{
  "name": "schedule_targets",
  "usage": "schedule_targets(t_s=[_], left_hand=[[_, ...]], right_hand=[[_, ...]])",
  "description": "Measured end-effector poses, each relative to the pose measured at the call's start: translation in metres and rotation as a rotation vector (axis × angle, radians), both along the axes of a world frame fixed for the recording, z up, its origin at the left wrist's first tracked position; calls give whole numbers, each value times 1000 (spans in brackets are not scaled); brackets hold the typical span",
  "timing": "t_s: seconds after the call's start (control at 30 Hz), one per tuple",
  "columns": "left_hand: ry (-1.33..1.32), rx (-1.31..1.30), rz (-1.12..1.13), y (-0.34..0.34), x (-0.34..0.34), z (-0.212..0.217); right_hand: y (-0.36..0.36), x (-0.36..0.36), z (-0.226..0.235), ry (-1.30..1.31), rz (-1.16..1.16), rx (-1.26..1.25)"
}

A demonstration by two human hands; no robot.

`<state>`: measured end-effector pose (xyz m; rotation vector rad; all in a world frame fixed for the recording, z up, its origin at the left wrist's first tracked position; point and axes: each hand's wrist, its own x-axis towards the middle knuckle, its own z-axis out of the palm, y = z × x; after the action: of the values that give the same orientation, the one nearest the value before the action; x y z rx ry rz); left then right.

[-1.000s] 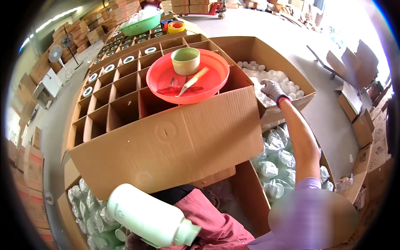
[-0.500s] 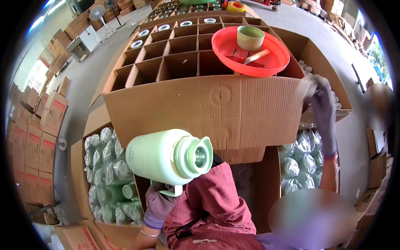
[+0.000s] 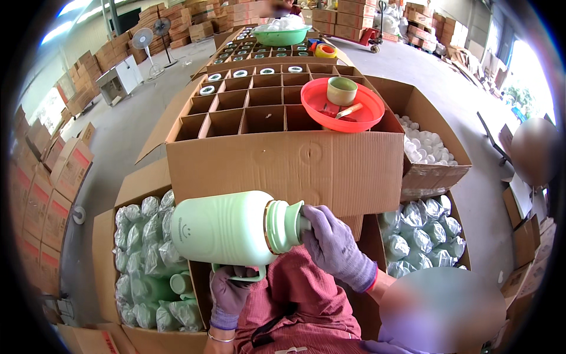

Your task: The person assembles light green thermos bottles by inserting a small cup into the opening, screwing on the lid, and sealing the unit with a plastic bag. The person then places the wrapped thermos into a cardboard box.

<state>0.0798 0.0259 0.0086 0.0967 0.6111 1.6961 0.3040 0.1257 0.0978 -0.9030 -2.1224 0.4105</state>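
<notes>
A pale green vacuum flask (image 3: 221, 227) with a smiling face printed on its side lies nearly level above my lap, its mouth pointing right. My left hand (image 3: 230, 295), in a purple-grey glove, grips the handle from below. At the spout, my gloved right hand (image 3: 336, 245) has its fingers closed on a small pale stopper (image 3: 305, 223), mostly covered by the fingers. How far the stopper sits inside the mouth cannot be seen.
Ahead stands a divided carton (image 3: 283, 162), a red basin (image 3: 371, 118) with a cup and brush on its corner. White plastic pieces (image 3: 427, 144) fill a box at right. Wrapped green flasks stand in cartons at left (image 3: 144, 236) and right (image 3: 421, 239).
My right hand has come from the box of white pieces to the flask's mouth. The flask has turned level, its mouth facing right. The view has tilted up.
</notes>
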Motion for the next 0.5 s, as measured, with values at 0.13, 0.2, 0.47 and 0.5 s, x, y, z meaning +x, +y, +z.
schedule_targets(t_s=[0.13, 0.2, 0.47, 0.5], left_hand=[[354, 75, -121, -3, -19, -26], [257, 150, -132, 11, -18, -48], [-148, 213, -21, 41, -6, -14], [-178, 229, -21, 44, -5, -15]], right_hand=[[11, -10, -28, 120, -48, -73], [22, -12, -31, 166, -62, -75], [239, 44, 63, 55, -501, 288], [280, 69, 64, -90, -660, 182]])
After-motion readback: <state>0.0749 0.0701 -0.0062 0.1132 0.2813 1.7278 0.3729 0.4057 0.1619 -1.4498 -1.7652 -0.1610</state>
